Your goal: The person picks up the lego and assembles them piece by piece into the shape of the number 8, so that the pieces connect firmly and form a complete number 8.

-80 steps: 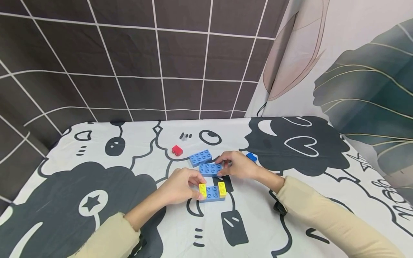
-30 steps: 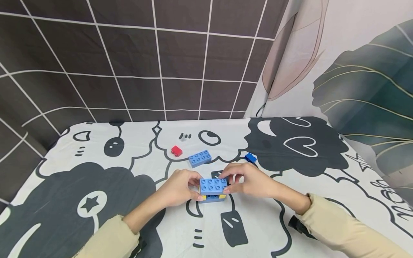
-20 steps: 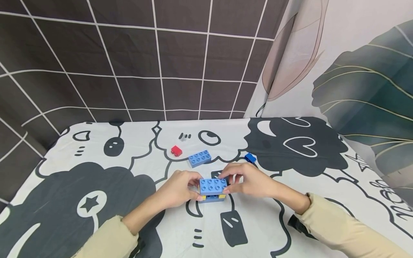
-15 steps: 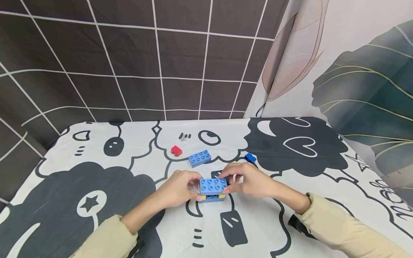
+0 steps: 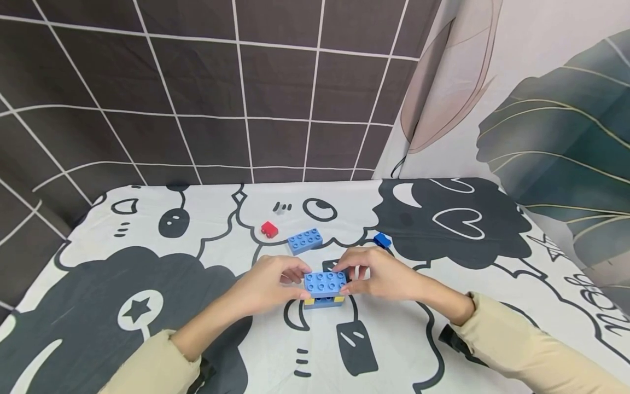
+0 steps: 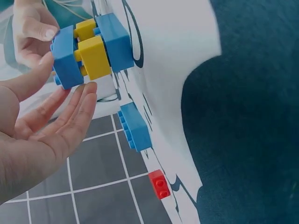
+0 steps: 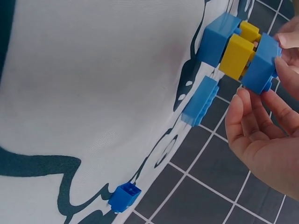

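A small stack of toy building bricks stands on the patterned cloth: a blue base brick [image 6: 115,42], two yellow bricks [image 6: 95,57] on its ends, and a second long blue brick [image 5: 325,283] on top. In both wrist views, yellow studs show in a thin gap under the top brick. My left hand [image 5: 269,284] has thumb and fingers at the left end of that top brick. At its right end my right hand [image 5: 381,274] pinches the same brick between thumb and index finger.
Behind the stack lies a loose long blue brick [image 5: 305,241]. A small red brick [image 5: 269,230] is farther left, and a small dark blue brick [image 5: 381,241] lies behind my right hand. A dark gridded cloth [image 5: 206,98] hangs at the back.
My right hand has brought the long blue brick from behind onto the yellow bricks. My left hand has just shifted up from the left yellow brick to the top brick's left end.
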